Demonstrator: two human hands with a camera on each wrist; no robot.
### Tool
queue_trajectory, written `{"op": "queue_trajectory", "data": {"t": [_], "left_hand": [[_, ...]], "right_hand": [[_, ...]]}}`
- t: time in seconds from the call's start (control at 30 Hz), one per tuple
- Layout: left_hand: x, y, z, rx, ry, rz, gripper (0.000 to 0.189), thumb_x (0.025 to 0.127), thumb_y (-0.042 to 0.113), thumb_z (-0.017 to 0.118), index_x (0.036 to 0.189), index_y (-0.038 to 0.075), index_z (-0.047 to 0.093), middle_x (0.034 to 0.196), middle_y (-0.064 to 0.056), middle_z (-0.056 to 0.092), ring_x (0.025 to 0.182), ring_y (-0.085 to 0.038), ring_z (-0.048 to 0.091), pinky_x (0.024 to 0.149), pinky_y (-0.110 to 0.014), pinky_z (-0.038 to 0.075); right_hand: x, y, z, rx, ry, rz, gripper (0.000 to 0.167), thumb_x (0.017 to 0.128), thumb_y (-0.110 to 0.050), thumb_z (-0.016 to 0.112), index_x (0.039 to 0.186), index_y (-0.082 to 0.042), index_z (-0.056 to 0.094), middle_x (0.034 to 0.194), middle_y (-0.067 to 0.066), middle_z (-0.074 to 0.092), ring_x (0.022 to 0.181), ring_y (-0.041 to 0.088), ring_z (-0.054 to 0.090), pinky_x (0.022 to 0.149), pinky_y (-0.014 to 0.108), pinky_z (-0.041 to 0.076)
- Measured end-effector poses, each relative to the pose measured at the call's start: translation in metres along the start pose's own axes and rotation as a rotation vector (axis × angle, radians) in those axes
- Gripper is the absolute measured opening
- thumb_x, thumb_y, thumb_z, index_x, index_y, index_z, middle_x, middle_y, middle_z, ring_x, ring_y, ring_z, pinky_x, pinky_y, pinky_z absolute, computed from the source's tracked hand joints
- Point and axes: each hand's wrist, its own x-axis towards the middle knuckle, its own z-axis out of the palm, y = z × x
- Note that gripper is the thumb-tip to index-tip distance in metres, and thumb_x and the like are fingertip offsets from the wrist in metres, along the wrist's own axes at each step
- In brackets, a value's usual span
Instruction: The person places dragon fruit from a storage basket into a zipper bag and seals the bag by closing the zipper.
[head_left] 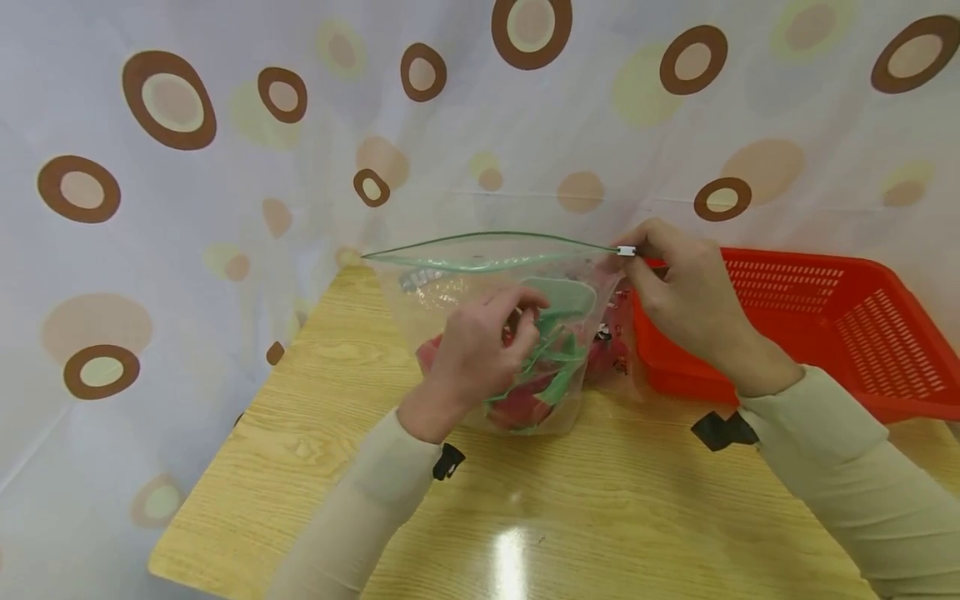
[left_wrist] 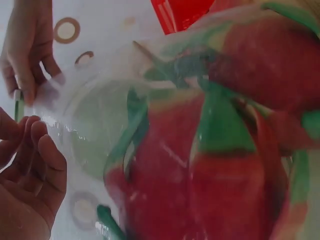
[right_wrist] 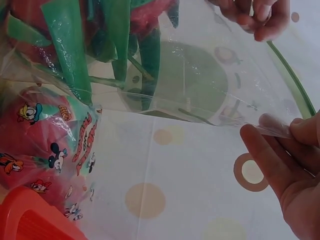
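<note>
A clear zip bag [head_left: 480,287] with a green zip line stands upright on the table, its mouth bowed apart. Inside are red dragon fruits [left_wrist: 170,175] with green scales. At the bag's upper right corner, my right hand [head_left: 690,296] pinches the edge by the white slider [head_left: 626,250]. My left hand [head_left: 483,342] hovers in front of the bag, below the zip, with loosely curled fingers and nothing visible in them. It covers part of the fruit in the head view.
Behind the bag's right side is a second clear bag [right_wrist: 50,150] printed with cartoon figures, with red and green contents. A red plastic basket [head_left: 810,254] stands at the right. The wooden table [head_left: 300,433] ends at a dotted white curtain [head_left: 465,125] at the back and left.
</note>
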Motion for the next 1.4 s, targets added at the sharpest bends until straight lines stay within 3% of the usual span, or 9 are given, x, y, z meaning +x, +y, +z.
{"op": "queue_trajectory", "data": {"t": [0.13,0.23,0.37,0.5,0.6,0.83,1.03,1.2,1.4], "left_hand": [[0.007,0.01,0.019,-0.012,-0.077,0.016,0.017,0.096,0.009,0.055,0.102,0.007,0.071,0.088,-0.001,0.071,0.069,-0.008,0.059,0.065,-0.013,0.049],[0.015,0.018,0.029,-0.118,-0.105,-0.042,0.018,0.099,0.011,0.054,0.101,0.006,0.071,0.084,0.0,0.07,0.068,-0.007,0.059,0.064,-0.013,0.049],[0.029,0.026,0.037,-0.446,-0.117,-0.275,0.022,0.102,0.017,0.051,0.097,0.005,0.068,0.072,-0.001,0.066,0.057,-0.013,0.057,0.053,-0.02,0.048],[0.038,0.03,0.04,-0.823,-0.103,-0.519,0.031,0.104,0.025,0.051,0.097,-0.002,0.067,0.073,-0.006,0.066,0.05,-0.022,0.053,0.046,-0.024,0.047],[0.043,0.031,0.04,-0.966,-0.107,-0.611,0.036,0.103,0.028,0.054,0.096,-0.005,0.067,0.076,-0.013,0.066,0.048,-0.019,0.05,0.045,-0.024,0.045],[0.052,0.032,0.037,-1.053,-0.213,-0.747,0.049,0.097,0.049,0.057,0.082,0.005,0.071,0.067,-0.003,0.066,0.049,-0.013,0.048,0.047,-0.024,0.043],[0.057,0.034,0.033,-1.18,-0.201,-0.835,0.043,0.095,0.045,0.062,0.078,0.006,0.07,0.062,0.001,0.06,0.047,-0.01,0.042,0.045,-0.021,0.038],[0.06,0.036,0.033,-1.244,-0.191,-0.862,0.037,0.097,0.036,0.063,0.079,0.005,0.069,0.06,0.003,0.059,0.046,-0.009,0.04,0.043,-0.02,0.035],[0.059,0.035,0.033,-1.277,-0.155,-0.841,0.034,0.1,0.027,0.058,0.075,0.005,0.067,0.061,0.001,0.064,0.042,-0.009,0.04,0.041,-0.02,0.032]], "right_hand": [[-0.001,-0.001,0.0,-0.001,0.011,-0.011,0.013,0.092,0.007,0.057,0.098,-0.001,0.066,0.09,0.007,0.075,0.081,-0.006,0.063,0.077,0.001,0.047],[-0.001,-0.002,0.001,0.003,0.015,-0.002,0.015,0.092,0.007,0.057,0.099,-0.001,0.067,0.09,0.008,0.075,0.078,0.0,0.064,0.076,0.001,0.047],[-0.001,-0.005,0.001,0.004,0.013,-0.006,0.017,0.091,0.009,0.057,0.099,-0.002,0.068,0.091,0.008,0.075,0.078,0.002,0.065,0.077,0.0,0.046],[-0.001,-0.006,0.0,0.003,0.012,-0.038,0.022,0.089,0.011,0.057,0.098,-0.004,0.071,0.089,0.006,0.075,0.076,-0.001,0.062,0.076,0.001,0.046],[-0.001,-0.006,-0.001,-0.011,0.025,-0.071,0.025,0.088,0.011,0.059,0.096,-0.007,0.074,0.085,0.003,0.075,0.073,-0.002,0.059,0.074,0.003,0.045],[-0.001,-0.006,-0.003,-0.057,0.044,-0.175,0.02,0.084,0.012,0.066,0.09,-0.004,0.076,0.08,0.004,0.074,0.069,0.01,0.062,0.075,0.005,0.046],[-0.003,-0.005,-0.004,-0.106,0.037,-0.239,0.02,0.081,0.015,0.067,0.093,0.001,0.074,0.082,0.01,0.074,0.069,0.016,0.065,0.075,0.004,0.044],[-0.005,-0.005,-0.006,-0.139,0.033,-0.253,0.017,0.08,0.014,0.071,0.092,0.002,0.073,0.082,0.011,0.074,0.071,0.02,0.068,0.076,0.003,0.043],[-0.006,-0.007,-0.004,-0.136,0.024,-0.239,0.017,0.08,0.012,0.073,0.092,0.001,0.073,0.083,0.01,0.074,0.069,0.019,0.069,0.074,0.002,0.042]]}}
